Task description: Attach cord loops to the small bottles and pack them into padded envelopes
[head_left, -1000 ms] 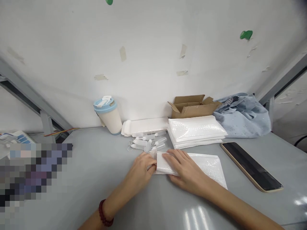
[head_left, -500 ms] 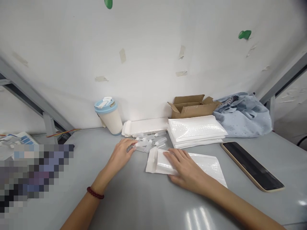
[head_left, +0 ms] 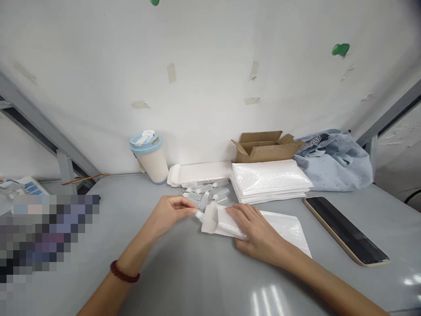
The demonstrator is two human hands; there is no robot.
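My left hand pinches a small white-tipped plastic bottle at the left, flap end of a white bubble mailer. Most of this bottle is hidden by the flap and my fingers. My right hand grips the mailer from above, thumb at the near edge and fingers across its top, while it lies on the table. Just behind the mailer's flap several small translucent bottles lie in a loose pile.
A stack of bubble mailers and flat white mailers lie behind. Along the wall stand a blue-lidded cup, an open cardboard box and a pale blue fabric bag. A phone lies at right on the grey table.
My left hand has moved from the bottle pile toward me and right, bringing a bottle to the mailer's flap end. My right hand stays on the mailer.
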